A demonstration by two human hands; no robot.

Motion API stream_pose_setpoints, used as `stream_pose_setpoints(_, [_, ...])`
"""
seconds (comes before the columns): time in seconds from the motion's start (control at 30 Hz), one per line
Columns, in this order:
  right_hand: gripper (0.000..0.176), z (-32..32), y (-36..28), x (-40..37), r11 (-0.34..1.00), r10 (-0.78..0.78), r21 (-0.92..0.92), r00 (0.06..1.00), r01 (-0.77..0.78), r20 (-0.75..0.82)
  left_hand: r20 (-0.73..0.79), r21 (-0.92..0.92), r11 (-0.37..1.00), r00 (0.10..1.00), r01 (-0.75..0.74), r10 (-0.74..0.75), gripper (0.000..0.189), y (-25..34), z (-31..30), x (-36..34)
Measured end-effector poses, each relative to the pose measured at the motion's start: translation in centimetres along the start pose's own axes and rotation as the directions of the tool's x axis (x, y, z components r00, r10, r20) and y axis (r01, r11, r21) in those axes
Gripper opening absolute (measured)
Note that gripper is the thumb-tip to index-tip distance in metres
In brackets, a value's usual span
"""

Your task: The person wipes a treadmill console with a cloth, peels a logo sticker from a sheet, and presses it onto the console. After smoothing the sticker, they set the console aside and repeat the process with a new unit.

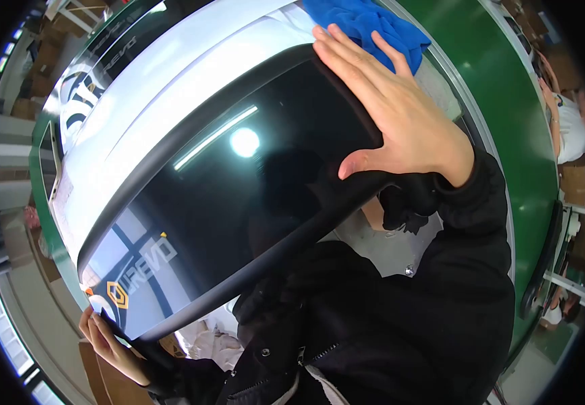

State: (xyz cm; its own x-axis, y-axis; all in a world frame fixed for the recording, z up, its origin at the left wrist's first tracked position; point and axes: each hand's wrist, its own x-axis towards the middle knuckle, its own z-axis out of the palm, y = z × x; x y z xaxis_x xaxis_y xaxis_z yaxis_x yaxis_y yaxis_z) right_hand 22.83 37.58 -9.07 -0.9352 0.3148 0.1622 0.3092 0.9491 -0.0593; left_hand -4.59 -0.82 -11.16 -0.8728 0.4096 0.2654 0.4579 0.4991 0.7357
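A glossy black panel point(238, 202) with a dark rim and white UREVO lettering lies slanted in front of me. My right hand point(404, 111) is spread open over its right end, fingers toward the far edge and thumb on the glossy face. At the lower left corner, my left hand point(114, 347) has its fingers bent around the panel's edge; its thumb is hidden. Beyond the panel is a smooth white surface point(171, 88) bearing black marks. A crumpled blue cloth point(373, 30) lies just past my right fingertips.
Along the right runs a green surface point(508, 128) with a metal edge strip. Another person point(569, 128) in a white top is at the far right. Another dark UREVO-marked panel point(120, 47) stands at the upper left. Crumpled white plastic point(211, 344) shows below the panel.
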Motion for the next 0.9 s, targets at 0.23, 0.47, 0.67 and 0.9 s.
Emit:
stream_pose_setpoints(0.23, [0.090,-1.5,-2.1,-0.6,0.988,0.007,-0.154,1.000,-0.002,0.027,0.035,-0.017,1.000,0.999,-0.021,0.021,0.028,1.1,0.1,-1.1])
stream_pose_setpoints(0.47, [0.090,-0.5,-5.6,1.1,0.988,-0.010,-0.152,0.999,0.014,0.030,0.012,-0.087,0.996,1.000,0.026,-0.025,0.023,0.0,-0.1,-0.5])
stream_pose_setpoints(0.67, [0.090,0.0,-8.5,2.3,0.996,-0.037,-0.080,0.999,0.040,0.037,-0.030,-0.088,0.996,0.999,0.013,-0.016,0.023,0.3,0.1,-0.4])
stream_pose_setpoints(0.9, [0.088,0.6,-11.9,3.6,0.996,-0.081,-0.043,0.996,0.083,0.042,-0.050,-0.062,0.998,0.999,0.007,-0.010,0.021,0.6,-0.1,-0.2])
